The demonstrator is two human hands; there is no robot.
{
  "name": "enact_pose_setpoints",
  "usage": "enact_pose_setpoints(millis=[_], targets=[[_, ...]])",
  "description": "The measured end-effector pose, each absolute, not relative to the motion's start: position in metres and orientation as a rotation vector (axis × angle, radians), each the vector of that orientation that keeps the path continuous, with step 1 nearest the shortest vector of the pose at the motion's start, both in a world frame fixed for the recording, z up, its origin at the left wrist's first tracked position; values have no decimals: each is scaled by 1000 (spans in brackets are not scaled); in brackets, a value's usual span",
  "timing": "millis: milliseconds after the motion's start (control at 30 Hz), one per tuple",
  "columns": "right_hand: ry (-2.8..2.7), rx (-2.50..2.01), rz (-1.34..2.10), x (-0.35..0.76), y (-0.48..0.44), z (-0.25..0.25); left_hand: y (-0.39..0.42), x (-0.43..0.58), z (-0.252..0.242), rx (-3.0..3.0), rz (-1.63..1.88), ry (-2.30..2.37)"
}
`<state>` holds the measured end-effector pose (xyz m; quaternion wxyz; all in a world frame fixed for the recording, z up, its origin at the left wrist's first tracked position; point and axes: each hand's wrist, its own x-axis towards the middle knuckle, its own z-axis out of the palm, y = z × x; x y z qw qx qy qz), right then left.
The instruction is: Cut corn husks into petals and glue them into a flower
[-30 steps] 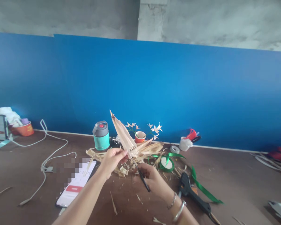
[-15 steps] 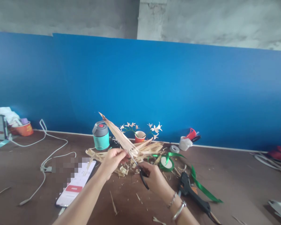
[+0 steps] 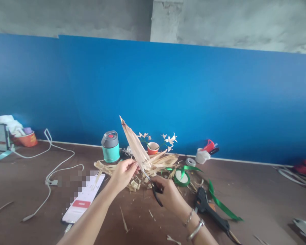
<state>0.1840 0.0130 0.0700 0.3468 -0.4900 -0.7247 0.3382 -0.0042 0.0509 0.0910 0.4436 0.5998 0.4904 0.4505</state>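
My left hand [image 3: 123,175] is closed, pinching the lower end of a dry corn husk [image 3: 136,143] that points up and to the left, its tip brownish. In my right hand [image 3: 167,194] is a pair of black-handled scissors [image 3: 156,195], fingers wrapped round the handles. The blades reach the husk's lower edge beside my left fingertips; how far apart they stand is hard to make out. Behind the hands lies a heap of dry husks [image 3: 165,161], with small cut scraps [image 3: 135,184] in front of it.
At the back stand a teal flask [image 3: 111,153] and an orange paper cup [image 3: 153,148] with pale flowers [image 3: 171,139]. To the right are green ribbon [image 3: 223,206], a black glue gun [image 3: 211,212] and a tape roll [image 3: 190,162]. A phone [image 3: 84,200] and white cable [image 3: 51,170] lie left.
The husk has swung more upright, its tip moving up and to the right. Both hands stay in nearly the same place, with the scissors still at its lower end.
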Motion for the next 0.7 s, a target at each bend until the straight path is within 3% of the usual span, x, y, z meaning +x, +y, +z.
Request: enact_pose_setpoints(millis=[700], targets=[[-1899, -1314, 853, 186, 12, 75, 49, -6, 89, 1659, 1117, 1292]])
